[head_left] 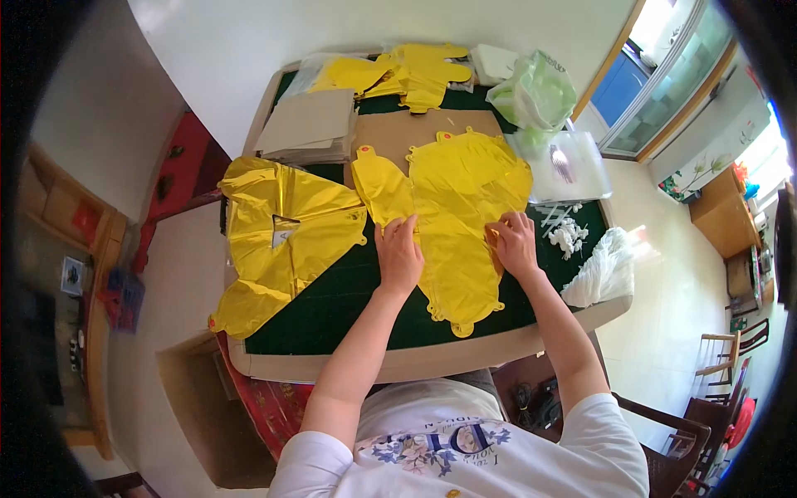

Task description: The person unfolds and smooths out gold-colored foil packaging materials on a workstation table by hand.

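A flat, uninflated gold foil balloon point(457, 199) with small tabs along its edge lies in front of me on the table. At its left side, where a narrower lobe joins the wider part, my left hand point(400, 256) has its fingers curled closed on the foil. My right hand point(515, 242) pinches the right edge of the same balloon, and the foil creases there. To the left lies another gold foil balloon point(324, 220), triangular in outline, with a slot-like gap showing a white piece marked with a letter.
Grey cardboard sheets point(307, 124) are stacked at the back left. More gold foil balloons point(423, 75) lie at the far edge, beside a green-white plastic bag point(535, 91). Clear plastic sleeves point(569, 170), small white pieces point(568, 237) and a white plastic bundle point(604, 267) sit on the right.
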Demonstrator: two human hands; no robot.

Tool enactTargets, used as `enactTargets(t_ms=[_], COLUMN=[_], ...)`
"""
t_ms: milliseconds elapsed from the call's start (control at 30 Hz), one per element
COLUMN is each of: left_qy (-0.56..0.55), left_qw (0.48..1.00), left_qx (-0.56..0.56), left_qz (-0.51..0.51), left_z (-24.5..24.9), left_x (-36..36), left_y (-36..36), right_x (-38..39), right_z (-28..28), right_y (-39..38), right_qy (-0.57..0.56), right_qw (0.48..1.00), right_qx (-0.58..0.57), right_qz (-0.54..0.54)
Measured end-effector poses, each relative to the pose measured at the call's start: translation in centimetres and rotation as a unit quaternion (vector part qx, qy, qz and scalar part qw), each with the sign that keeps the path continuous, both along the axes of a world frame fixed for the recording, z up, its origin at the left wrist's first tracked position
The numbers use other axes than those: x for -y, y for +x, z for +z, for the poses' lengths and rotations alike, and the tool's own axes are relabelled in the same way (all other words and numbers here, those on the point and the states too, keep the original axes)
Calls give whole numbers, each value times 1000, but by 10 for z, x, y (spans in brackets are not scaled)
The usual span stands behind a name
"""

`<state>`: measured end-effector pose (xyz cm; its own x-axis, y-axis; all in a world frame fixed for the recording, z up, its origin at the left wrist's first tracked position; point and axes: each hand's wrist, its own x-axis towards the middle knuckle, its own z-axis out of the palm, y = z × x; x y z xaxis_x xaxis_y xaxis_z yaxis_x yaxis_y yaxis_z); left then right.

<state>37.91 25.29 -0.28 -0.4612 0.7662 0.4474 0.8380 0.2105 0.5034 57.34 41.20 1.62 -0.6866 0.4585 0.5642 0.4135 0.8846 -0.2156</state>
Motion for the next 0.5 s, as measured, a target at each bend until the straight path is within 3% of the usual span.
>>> enactTargets(t_ms=[500], left_qy=[-22], left_qw=[1000], left_qx=[5], left_qz=[-8], left_z=[4], left_x=[0], left_y=[2], right_x=[-1], right_z=[-1], right_y=[0], right_qy=[-10], right_qw=[1000], right_qx=[-18], right_qz=[22])
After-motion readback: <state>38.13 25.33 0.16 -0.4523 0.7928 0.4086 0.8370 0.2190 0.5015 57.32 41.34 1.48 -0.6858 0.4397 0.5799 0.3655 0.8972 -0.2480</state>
